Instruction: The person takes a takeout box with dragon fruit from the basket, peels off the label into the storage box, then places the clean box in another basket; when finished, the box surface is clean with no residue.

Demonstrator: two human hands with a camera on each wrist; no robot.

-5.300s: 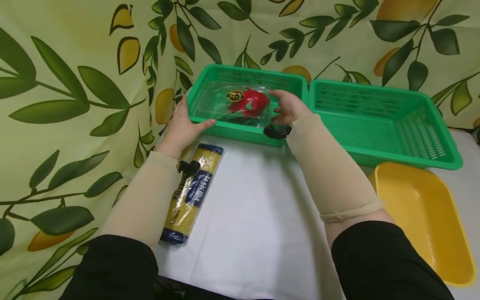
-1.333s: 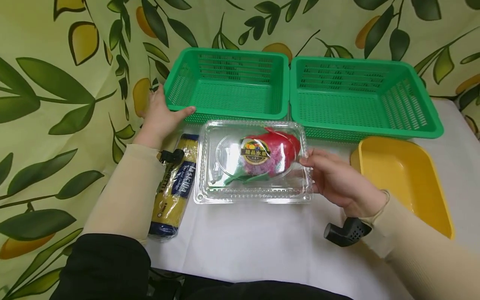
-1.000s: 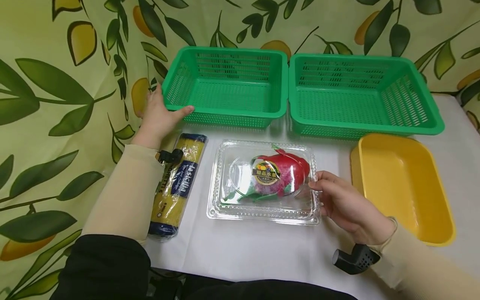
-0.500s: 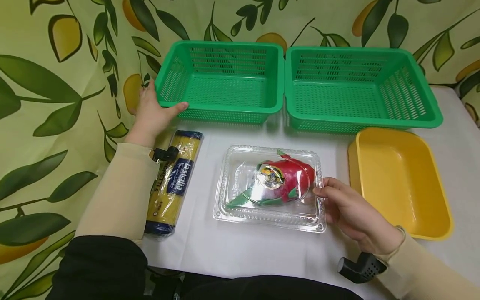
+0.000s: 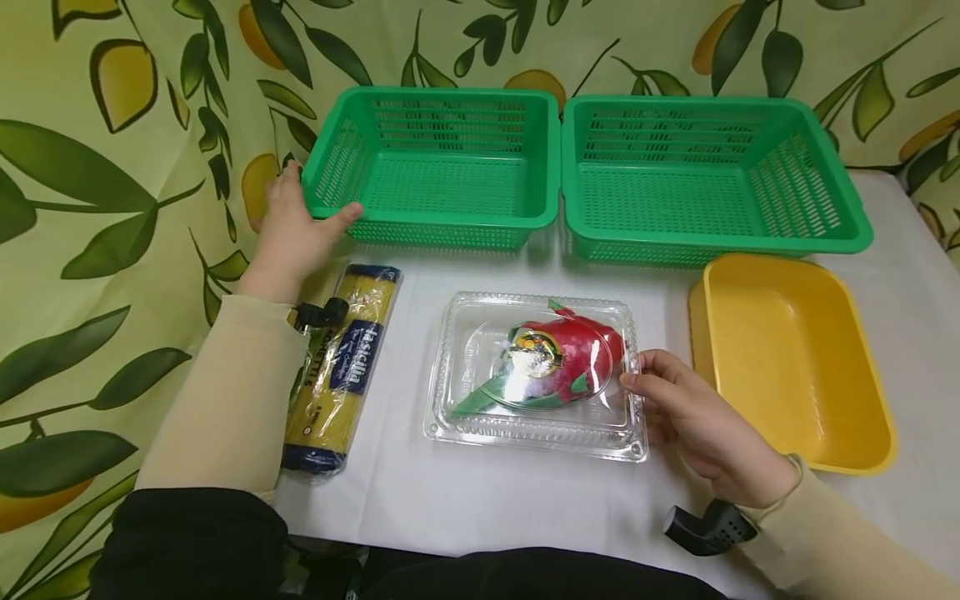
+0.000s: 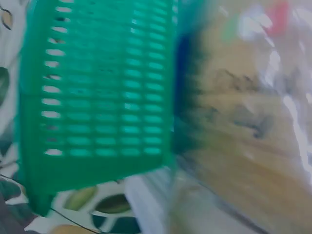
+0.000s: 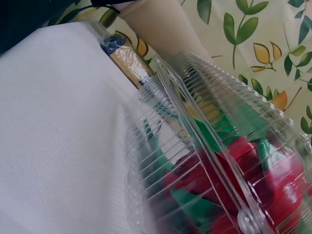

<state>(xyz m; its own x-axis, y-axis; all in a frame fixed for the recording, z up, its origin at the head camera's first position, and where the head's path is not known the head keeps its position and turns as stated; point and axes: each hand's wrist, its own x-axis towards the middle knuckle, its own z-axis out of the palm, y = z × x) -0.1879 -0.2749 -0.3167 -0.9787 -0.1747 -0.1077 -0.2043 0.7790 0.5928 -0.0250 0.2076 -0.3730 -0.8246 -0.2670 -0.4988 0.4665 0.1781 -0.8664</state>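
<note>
In the head view, a clear lidded plastic box [image 5: 480,333] with a red and green dragon fruit [image 5: 592,350] inside lies on the white cloth. My right hand [image 5: 697,417] pinches its right edge between thumb and fingers. My left hand [image 5: 292,233] grips the front left corner of the left green basket [image 5: 450,218], thumb over the rim. The right wrist view shows the clear box [image 7: 209,146] up close; no fingers show there. In the blurred left wrist view, the green basket [image 6: 102,170] stands beside the pasta pack [image 6: 234,131].
A pack of spaghetti [image 5: 345,358] lies on the left, below my left hand. The right green basket [image 5: 712,242] adjoins the left one. A yellow tub [image 5: 795,367] stands right of my right hand. Patterned cloth [image 5: 465,50] hangs behind.
The box came out of the left basket to the cloth in front, held by my right hand, and has shifted right. My left hand has stayed at the basket's corner.
</note>
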